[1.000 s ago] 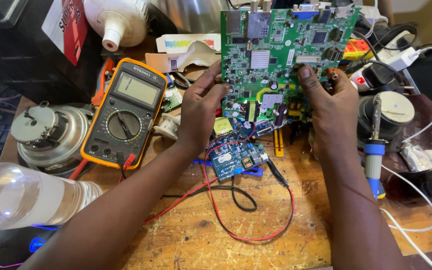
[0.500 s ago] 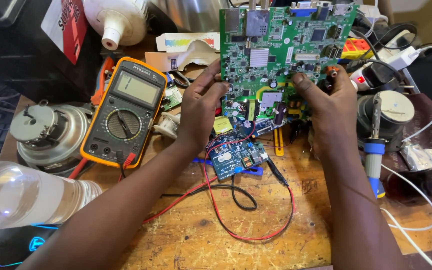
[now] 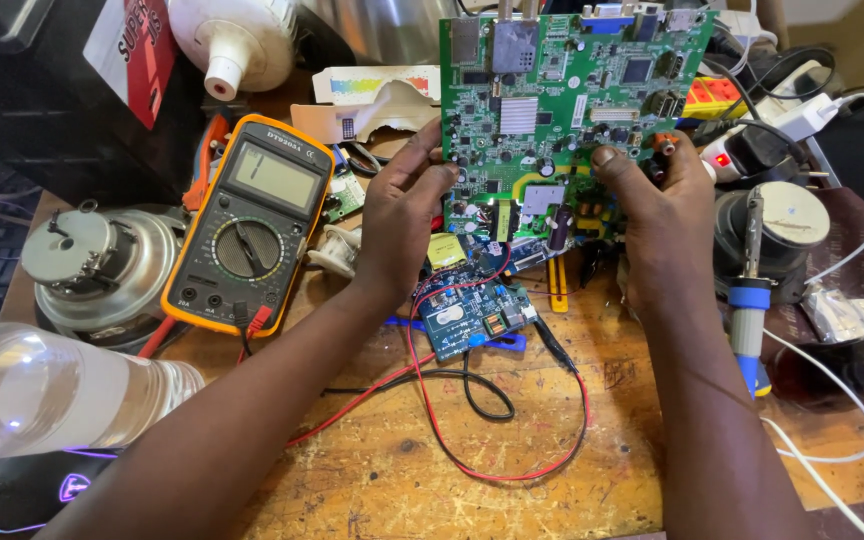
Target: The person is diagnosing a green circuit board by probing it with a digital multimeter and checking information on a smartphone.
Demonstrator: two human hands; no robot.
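Observation:
A large green circuit board is held up over the wooden bench, tilted toward the camera. My left hand grips its left edge with the thumb on the face. My right hand grips its lower right part, thumb pressed on the board. Below the board lies a small blue circuit board with red and black leads looping across the wood.
A yellow multimeter lies at the left, beside a round metal motor. A clear plastic bottle and a computer mouse sit at the lower left. A soldering iron stands at the right among white cables.
Both hands and the green board have stayed almost still; the board sits slightly more upright and my right thumb has shifted a little on its face.

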